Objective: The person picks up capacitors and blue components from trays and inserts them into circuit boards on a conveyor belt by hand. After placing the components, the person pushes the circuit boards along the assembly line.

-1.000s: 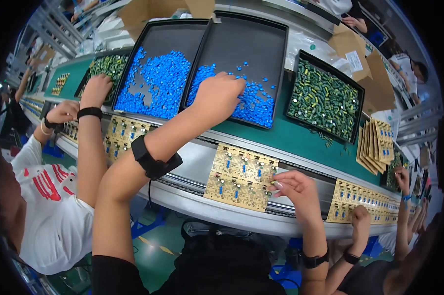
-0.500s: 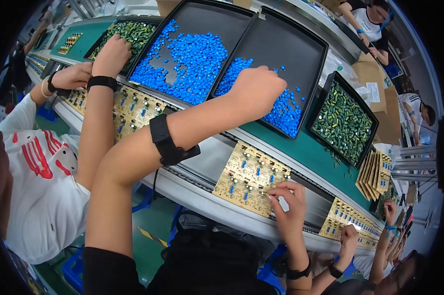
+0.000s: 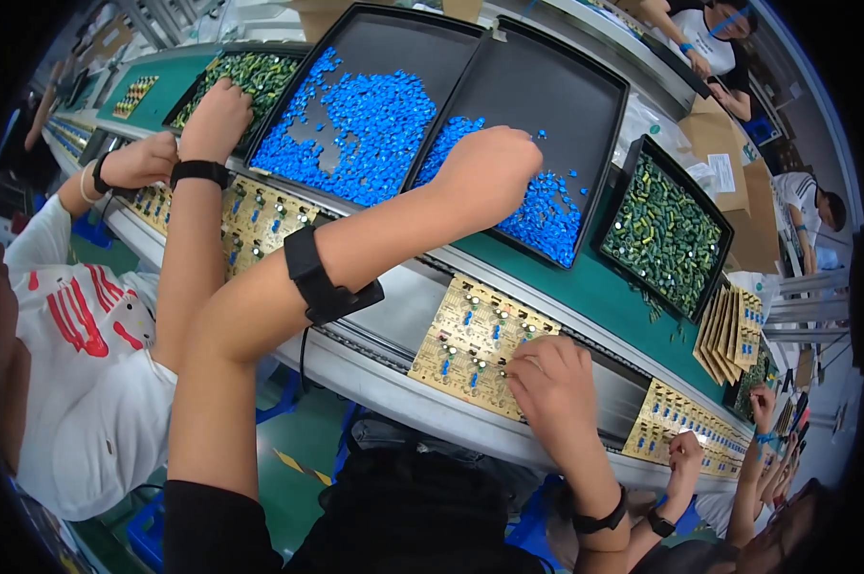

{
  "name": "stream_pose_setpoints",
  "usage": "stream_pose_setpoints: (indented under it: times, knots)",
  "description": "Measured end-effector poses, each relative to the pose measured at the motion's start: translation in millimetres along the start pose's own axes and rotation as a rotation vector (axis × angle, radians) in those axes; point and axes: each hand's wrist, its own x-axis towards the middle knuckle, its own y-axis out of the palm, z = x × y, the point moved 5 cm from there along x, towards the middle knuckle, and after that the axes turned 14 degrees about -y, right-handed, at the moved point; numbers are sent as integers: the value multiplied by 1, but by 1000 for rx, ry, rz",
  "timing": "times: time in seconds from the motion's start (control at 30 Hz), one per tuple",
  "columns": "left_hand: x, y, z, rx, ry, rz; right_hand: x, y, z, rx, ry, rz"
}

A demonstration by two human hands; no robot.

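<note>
My left hand [image 3: 489, 180] is over the right-hand black tray [image 3: 558, 91], its fingers curled down at the small blue disc components [image 3: 546, 215]. Its fingertips are hidden behind the hand, so what they pinch does not show. My right hand [image 3: 552, 387] bends its fingers together over the right edge of a tan circuit board [image 3: 460, 335], and I cannot make out what is between them. Blue components and small round parts stand on that board, which lies on the conveyor rails. A black band is round each of my wrists.
Another black tray [image 3: 393, 43] of blue parts adjoins on the left. A smaller tray [image 3: 661, 230] holds green cylindrical parts, with stacked boards [image 3: 728, 335] beside it. Co-workers' hands [image 3: 217, 120] work at left, and others [image 3: 682, 454] at right near another board [image 3: 676, 426].
My right hand has turned and moved up over the board's right edge, its fingers now less spread. My left hand has shifted slightly left over the blue parts.
</note>
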Motion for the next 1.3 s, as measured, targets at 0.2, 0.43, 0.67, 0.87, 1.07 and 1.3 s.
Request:
stream_pose_setpoints:
  times: [0.2, 0.43, 0.67, 0.87, 1.07, 1.3]
  knots:
    - [-13, -16, -11, -129, 33, 147, 6, -8, -14, 104, -33, 120]
    - [-82, -62, -92, -11, 550, 303, 94, -28, -99, -164, 10, -227]
    - [-137, -25, -102, -35, 730, 579, 126, 7, -109, -97, 45, -113]
    - [-157, -16, -108, 213, 1089, 401, 118, 12, -112, -36, 59, -150]
    - [-158, -15, -106, 316, 1185, 391, 109, 5, -107, -64, 8, -300]
    - [-158, -13, -109, 396, 1222, 364, 106, -1, -104, -34, -2, -445]
